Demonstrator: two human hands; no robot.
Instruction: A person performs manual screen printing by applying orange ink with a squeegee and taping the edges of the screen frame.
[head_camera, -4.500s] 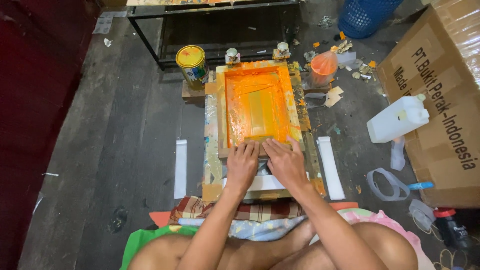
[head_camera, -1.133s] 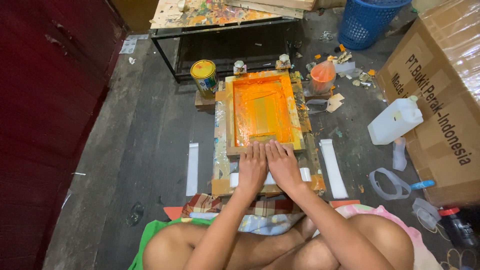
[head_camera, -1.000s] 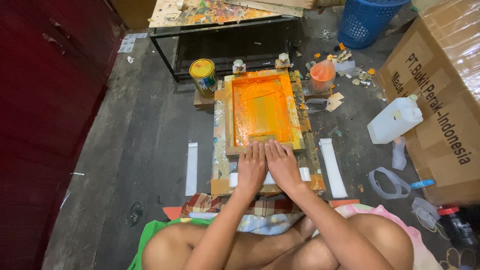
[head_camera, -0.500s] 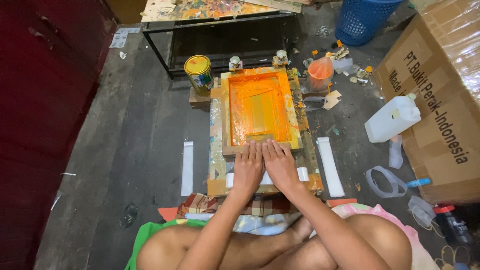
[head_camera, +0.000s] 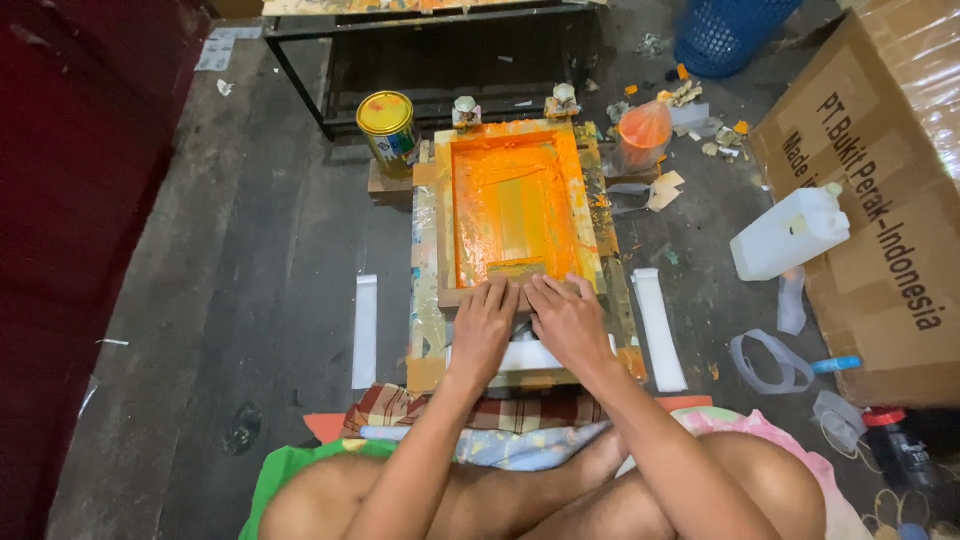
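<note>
A: What was to the left of the hands?

B: Far left of the left grip (head_camera: 484, 325) a white strip (head_camera: 365, 331) lay on the dark floor (head_camera: 250, 260). Further away from the grip, up and to the left, stood a paint can with a yellow lid (head_camera: 386, 122).

A: And the left grip itself?

B: It was flat, fingers stretched and released, palm pressing down on the near edge of the wooden screen frame (head_camera: 515, 212). It clenched nothing. Just beside it, touching or almost touching, the right grip (head_camera: 568, 322) lay the same way, open and flat on the same edge.

A: Where was the frame?

B: Directly in front of both grips, reaching away from them. The mesh inside was covered with orange ink. A squeegee (head_camera: 517, 271) lay across the mesh just beyond the fingertips; I could not tell if the fingers touched it. Under the grips a white piece (head_camera: 527, 356) showed below the frame, on a taped board (head_camera: 425, 330).

A: What was on the right?

B: Near the right grip, another white strip (head_camera: 659, 329) lay on the floor. Further out and up stood an orange cup (head_camera: 644, 136) among small scraps. Well apart to the right lay a white plastic jug (head_camera: 790, 233), next to a big cardboard box (head_camera: 880, 220). At the top, away from the grips, was a blue basket (head_camera: 728, 32).
</note>
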